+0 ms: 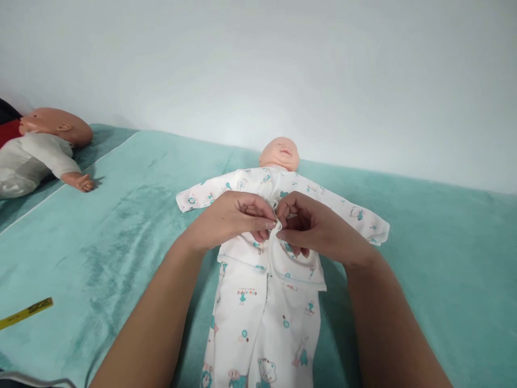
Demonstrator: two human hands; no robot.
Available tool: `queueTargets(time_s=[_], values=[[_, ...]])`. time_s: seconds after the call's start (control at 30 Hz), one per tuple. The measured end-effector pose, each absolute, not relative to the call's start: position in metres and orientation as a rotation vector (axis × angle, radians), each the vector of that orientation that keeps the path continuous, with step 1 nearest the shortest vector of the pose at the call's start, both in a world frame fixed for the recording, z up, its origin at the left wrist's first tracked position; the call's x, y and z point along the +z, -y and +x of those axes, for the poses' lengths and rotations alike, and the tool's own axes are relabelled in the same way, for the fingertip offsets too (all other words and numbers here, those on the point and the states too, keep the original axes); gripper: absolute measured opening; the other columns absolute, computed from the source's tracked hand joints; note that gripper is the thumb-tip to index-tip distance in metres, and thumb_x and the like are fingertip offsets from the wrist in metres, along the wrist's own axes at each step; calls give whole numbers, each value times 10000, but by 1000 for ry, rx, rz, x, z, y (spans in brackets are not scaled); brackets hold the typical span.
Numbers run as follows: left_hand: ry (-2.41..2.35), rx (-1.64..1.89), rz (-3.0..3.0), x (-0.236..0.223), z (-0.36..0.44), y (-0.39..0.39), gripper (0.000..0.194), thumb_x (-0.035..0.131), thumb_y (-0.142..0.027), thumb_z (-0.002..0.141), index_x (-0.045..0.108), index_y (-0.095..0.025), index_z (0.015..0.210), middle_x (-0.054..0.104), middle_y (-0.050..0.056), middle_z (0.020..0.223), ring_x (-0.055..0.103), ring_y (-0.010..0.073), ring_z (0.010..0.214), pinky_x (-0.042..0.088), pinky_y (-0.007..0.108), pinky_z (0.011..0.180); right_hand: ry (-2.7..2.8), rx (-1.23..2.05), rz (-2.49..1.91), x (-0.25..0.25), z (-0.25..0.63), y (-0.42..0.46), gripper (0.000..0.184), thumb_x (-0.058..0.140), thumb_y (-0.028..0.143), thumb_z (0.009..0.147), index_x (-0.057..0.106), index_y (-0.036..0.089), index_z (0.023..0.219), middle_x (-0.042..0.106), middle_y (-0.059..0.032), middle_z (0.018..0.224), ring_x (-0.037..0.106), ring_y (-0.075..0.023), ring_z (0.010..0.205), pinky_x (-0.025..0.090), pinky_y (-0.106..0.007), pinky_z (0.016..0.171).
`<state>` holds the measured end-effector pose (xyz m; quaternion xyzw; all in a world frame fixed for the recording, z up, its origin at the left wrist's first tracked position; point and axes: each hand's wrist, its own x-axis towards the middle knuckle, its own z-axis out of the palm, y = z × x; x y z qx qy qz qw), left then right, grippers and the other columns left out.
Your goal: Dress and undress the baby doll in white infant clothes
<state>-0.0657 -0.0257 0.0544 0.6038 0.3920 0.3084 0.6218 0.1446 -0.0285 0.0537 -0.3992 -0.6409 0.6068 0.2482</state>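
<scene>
A baby doll (280, 152) lies on its back on a teal blanket (121, 226), dressed in a white printed top (242, 186) and matching trousers (258, 323). Both hands meet over the doll's chest. My left hand (232, 218) pinches the left edge of the top's front opening. My right hand (313, 226) pinches the right edge, fingertips touching the left hand's. The fastening between the fingers is hidden by them.
A second doll (44, 145) in a grey top lies at the far left on the blanket. A yellow measuring tape (26, 312) lies at the left edge. A white wall (258, 70) rises behind the bed.
</scene>
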Motion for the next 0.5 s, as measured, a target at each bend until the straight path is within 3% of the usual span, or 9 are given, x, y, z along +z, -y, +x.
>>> queueTargets(time_s=[0.5], values=[[-872,695,1385,52,-65,26,84,701,-214,809,649,-149,813,671,-11,664,632,87,556,583,205,541,1723,1621,-1102,50,142,28,235,714,237,772,520,225,904,537,72,666,545,-75,504,425,-179,421]])
